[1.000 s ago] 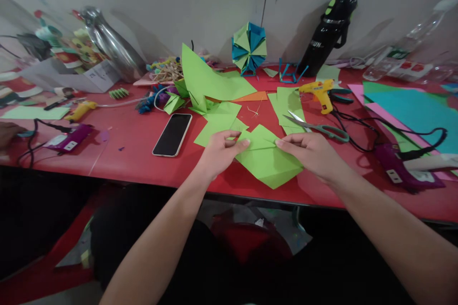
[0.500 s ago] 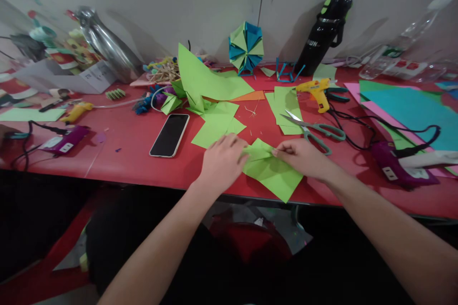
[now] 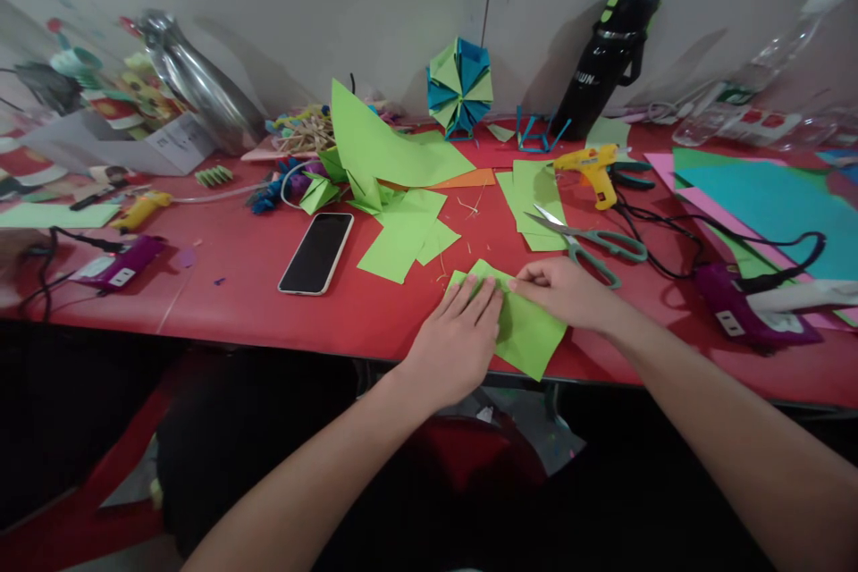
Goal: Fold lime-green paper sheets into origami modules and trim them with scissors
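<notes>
A creased sheet of light green paper lies at the front edge of the red table, partly under both hands. My left hand rests flat on its left part, fingers stretched out and pressing down. At the paper's upper right, my right hand pinches its edge between thumb and curled fingers. Grey-handled scissors lie open just beyond my right hand, their blades over green paper pieces. More cut green pieces lie beyond my left hand, beside a phone.
A yellow glue gun and a purple power strip with cables lie on the right. Coloured sheets are stacked there. A black bottle, a blue-green paper ball and a steel flask stand along the wall.
My left hand has moved right and down onto the green paper, its fingers now flat on it. The paper's left part looks flatter. My right hand has stayed at the upper right.
</notes>
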A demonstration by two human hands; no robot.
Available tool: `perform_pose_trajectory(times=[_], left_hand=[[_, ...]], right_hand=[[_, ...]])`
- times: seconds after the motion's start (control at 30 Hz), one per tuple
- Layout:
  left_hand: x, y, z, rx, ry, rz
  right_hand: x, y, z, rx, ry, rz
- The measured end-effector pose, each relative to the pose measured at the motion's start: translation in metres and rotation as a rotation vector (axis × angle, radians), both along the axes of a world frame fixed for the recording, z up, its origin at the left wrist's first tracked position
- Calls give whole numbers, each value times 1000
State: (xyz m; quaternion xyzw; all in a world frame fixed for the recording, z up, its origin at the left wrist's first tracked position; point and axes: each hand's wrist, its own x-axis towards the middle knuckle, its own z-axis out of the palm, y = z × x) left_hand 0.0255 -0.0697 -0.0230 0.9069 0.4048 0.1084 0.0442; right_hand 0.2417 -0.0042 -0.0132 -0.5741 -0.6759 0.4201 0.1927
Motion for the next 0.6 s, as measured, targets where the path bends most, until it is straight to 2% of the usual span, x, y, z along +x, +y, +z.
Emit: perform_pose_trajectory(times=[0.17, 0.4, 0.6], left_hand=[[-1, 0, 3, -42, -8, 19], [0, -4, 7, -131, -36, 36], [0, -2, 8, -133, -33, 50]], right_hand=[[-1, 0, 3, 1, -29, 17], [-3, -3, 6, 94, -123, 31], [-8, -5, 10, 137, -186, 32]])
